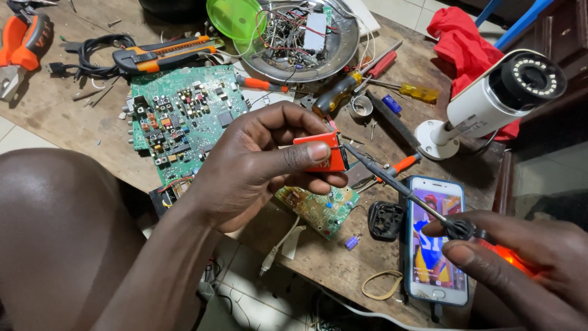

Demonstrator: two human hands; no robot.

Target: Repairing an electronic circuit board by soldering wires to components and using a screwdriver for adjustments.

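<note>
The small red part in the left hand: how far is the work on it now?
Done: the left hand has lifted the small red part off the bench. In hand: the right hand holds a thin black tool whose tip is at the part's edge. Left: the large green circuit board and small green board lie bare, untouched.

circuit board (184,113) left of tray (343,52) | phone (436,245) right of small board (318,208) | camera (496,101) behind phone
</note>
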